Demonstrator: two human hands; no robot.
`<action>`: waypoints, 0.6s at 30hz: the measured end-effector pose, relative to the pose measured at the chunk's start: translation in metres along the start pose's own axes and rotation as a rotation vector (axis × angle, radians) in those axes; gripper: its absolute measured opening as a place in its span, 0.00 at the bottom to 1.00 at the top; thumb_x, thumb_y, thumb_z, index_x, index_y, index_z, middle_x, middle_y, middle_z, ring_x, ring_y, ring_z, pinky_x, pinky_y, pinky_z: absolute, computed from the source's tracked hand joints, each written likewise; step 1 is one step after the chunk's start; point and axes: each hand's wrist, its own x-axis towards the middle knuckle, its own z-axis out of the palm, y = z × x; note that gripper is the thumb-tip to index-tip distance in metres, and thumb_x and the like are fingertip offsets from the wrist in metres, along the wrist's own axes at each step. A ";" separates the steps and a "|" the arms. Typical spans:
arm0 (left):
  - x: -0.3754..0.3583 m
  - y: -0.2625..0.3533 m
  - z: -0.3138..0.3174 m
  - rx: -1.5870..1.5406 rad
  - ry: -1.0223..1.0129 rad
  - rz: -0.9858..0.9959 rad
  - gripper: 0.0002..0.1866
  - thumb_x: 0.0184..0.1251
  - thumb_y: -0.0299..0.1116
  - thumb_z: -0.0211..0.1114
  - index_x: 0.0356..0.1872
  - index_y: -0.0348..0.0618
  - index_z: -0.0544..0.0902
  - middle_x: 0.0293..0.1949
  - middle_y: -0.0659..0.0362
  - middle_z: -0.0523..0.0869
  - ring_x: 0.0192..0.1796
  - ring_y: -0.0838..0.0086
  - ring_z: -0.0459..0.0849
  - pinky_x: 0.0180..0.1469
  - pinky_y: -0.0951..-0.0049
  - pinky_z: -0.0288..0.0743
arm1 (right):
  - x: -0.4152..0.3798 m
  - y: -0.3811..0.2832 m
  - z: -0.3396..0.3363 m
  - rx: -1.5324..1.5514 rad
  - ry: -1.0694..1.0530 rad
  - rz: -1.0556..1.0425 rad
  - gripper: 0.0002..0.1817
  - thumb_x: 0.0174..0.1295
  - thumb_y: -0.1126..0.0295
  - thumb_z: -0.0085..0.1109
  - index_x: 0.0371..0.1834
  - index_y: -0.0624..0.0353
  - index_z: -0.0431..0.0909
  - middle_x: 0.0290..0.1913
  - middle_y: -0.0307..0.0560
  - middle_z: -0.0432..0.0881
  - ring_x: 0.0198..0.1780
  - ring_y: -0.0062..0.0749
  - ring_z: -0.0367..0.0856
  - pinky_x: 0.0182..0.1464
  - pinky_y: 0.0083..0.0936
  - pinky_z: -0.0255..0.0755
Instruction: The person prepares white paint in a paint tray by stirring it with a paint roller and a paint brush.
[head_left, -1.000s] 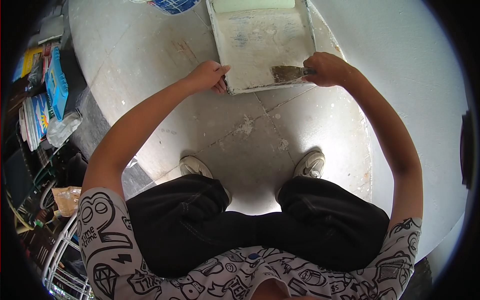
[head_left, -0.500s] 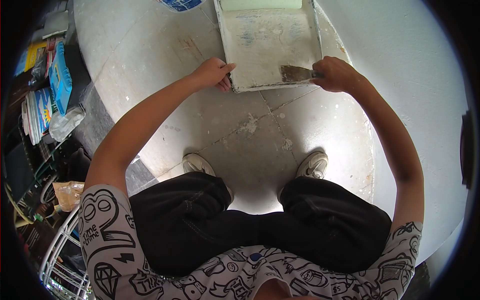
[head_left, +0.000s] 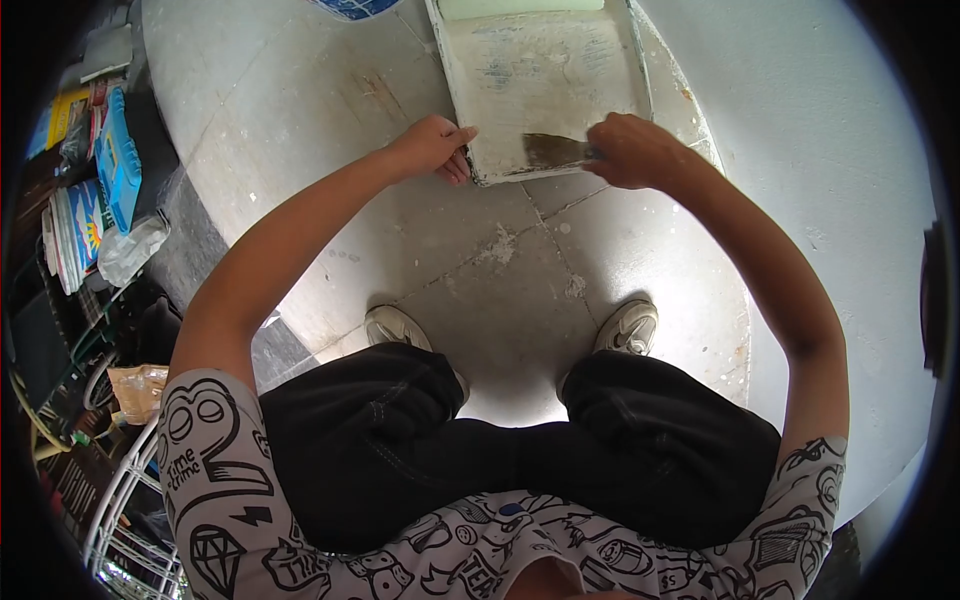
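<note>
A white-coated paint tray [head_left: 560, 95] with faint blue streaks lies on the floor in front of me. My left hand [head_left: 432, 149] grips its near left corner, thumb over the rim and fingers curled outside. Wrapped around a handle, my right hand [head_left: 632, 150] holds a putty knife [head_left: 553, 151], whose dark flat blade points left over the tray's near end. Most of the handle is hidden in my fist. At the tray's far end sits a pale green paint roller [head_left: 522, 9], partly cut off by the frame's top edge.
A blue and white bucket [head_left: 357, 7] stands beyond the tray to the left. Along the right runs a white wall [head_left: 800, 130]. Piled at the left are a blue plastic case [head_left: 120, 160], a clear plastic bag [head_left: 133, 248], a cardboard piece [head_left: 137, 392] and a white wire rack [head_left: 125, 500].
My right hand and the putty knife have moved left along the tray's near end. The tray has shifted slightly to the right, with my left hand still on its corner.
</note>
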 end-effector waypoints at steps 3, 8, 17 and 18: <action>0.000 0.001 -0.001 0.003 -0.010 0.007 0.28 0.82 0.54 0.55 0.38 0.32 0.80 0.32 0.48 0.90 0.33 0.67 0.92 0.40 0.70 0.89 | -0.012 0.018 -0.015 -0.010 -0.094 0.055 0.15 0.64 0.59 0.71 0.37 0.63 0.86 0.35 0.55 0.86 0.40 0.46 0.88 0.46 0.41 0.82; -0.003 0.010 0.004 0.013 0.015 -0.023 0.27 0.82 0.53 0.54 0.38 0.33 0.80 0.31 0.48 0.90 0.32 0.67 0.92 0.38 0.70 0.89 | 0.008 0.009 0.021 0.085 0.081 -0.112 0.14 0.65 0.61 0.69 0.36 0.64 0.85 0.36 0.58 0.87 0.42 0.50 0.89 0.47 0.43 0.82; -0.001 0.007 0.000 0.034 -0.005 -0.014 0.27 0.83 0.52 0.53 0.39 0.31 0.80 0.32 0.48 0.89 0.33 0.67 0.91 0.38 0.70 0.88 | 0.006 -0.030 -0.008 -0.007 -0.016 -0.028 0.14 0.61 0.64 0.70 0.40 0.66 0.85 0.43 0.59 0.87 0.49 0.53 0.88 0.51 0.44 0.82; -0.001 0.006 0.000 0.030 -0.005 -0.018 0.27 0.83 0.52 0.53 0.40 0.31 0.80 0.32 0.48 0.89 0.33 0.67 0.91 0.38 0.70 0.88 | 0.003 -0.028 -0.009 -0.008 -0.016 -0.018 0.14 0.61 0.64 0.69 0.40 0.66 0.85 0.43 0.60 0.87 0.49 0.53 0.88 0.51 0.44 0.82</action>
